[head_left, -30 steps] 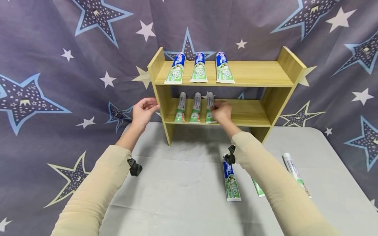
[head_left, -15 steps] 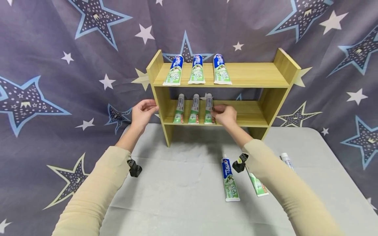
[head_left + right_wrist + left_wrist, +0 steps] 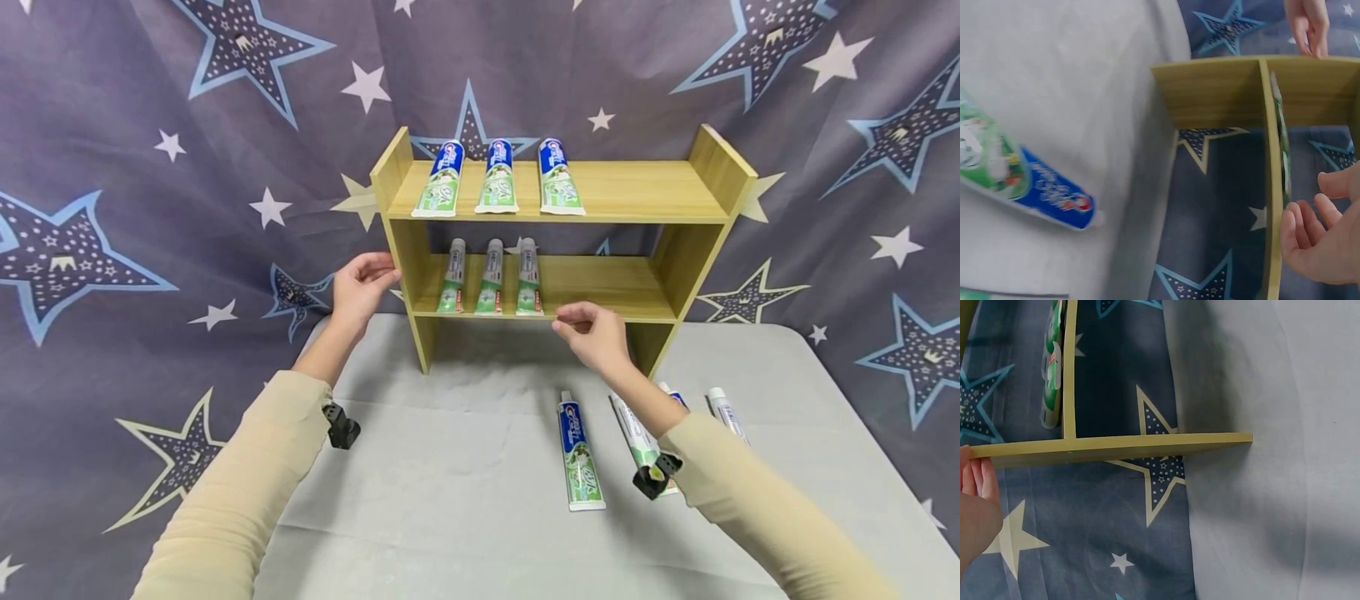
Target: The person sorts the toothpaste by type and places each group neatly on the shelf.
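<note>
- While the right hand [image 3: 596,335] hovers near, fingers loosely bent, thumb apart, the left hand [image 3: 362,292], fingers together, touches the shelf unit [image 3: 645,187] at left.
- Beyond, a grey-and-green tube [image 3: 528,279], red patch near, cap far, lies rightmost on the lower shelf [image 3: 611,279].

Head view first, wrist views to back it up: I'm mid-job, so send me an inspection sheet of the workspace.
Surface: pale grey covering, lightly creased.
Job's things: wooden shelf unit with three blue-and-green tubes on the upper board and three grey-and-green tubes on the lower; four loose tubes on the surface, some partly hidden by the right arm.
Clutter: nothing seen.
Grippers: left hand touches the shelf unit's left side; right hand holds nothing, near the lower board's front edge.
Cables: nothing seen.
Surroundings: dark star-patterned curtain behind.
</note>
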Demonstrator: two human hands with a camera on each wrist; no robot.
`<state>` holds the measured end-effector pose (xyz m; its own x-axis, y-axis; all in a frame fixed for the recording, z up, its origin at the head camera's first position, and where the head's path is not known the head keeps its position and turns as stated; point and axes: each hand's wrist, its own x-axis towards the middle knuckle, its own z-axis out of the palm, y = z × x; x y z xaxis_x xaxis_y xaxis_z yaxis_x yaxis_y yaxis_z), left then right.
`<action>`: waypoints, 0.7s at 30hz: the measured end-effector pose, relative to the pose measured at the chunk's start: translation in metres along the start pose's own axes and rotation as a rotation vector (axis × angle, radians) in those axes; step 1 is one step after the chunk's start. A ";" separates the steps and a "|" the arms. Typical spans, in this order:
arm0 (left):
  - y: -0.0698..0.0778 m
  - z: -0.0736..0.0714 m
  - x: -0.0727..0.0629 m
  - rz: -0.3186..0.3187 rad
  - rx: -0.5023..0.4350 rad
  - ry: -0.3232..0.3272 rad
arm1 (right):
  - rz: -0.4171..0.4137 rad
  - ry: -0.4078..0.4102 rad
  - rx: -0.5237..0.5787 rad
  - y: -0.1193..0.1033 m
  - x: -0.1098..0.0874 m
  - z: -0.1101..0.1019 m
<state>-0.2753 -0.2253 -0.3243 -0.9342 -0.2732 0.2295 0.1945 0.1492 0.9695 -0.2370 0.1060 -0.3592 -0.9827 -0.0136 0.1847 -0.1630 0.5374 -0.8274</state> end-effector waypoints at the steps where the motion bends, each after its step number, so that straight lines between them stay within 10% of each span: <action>1: 0.000 0.000 0.000 -0.004 0.004 0.000 | -0.001 -0.008 -0.011 0.002 -0.004 -0.001; 21: -0.001 0.001 -0.002 0.032 -0.043 0.008 | -0.027 -0.079 -0.050 0.086 -0.074 0.015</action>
<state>-0.2743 -0.2237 -0.3262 -0.9249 -0.2767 0.2606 0.2368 0.1169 0.9645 -0.1794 0.1403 -0.4520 -0.9822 -0.0944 0.1625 -0.1870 0.5770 -0.7950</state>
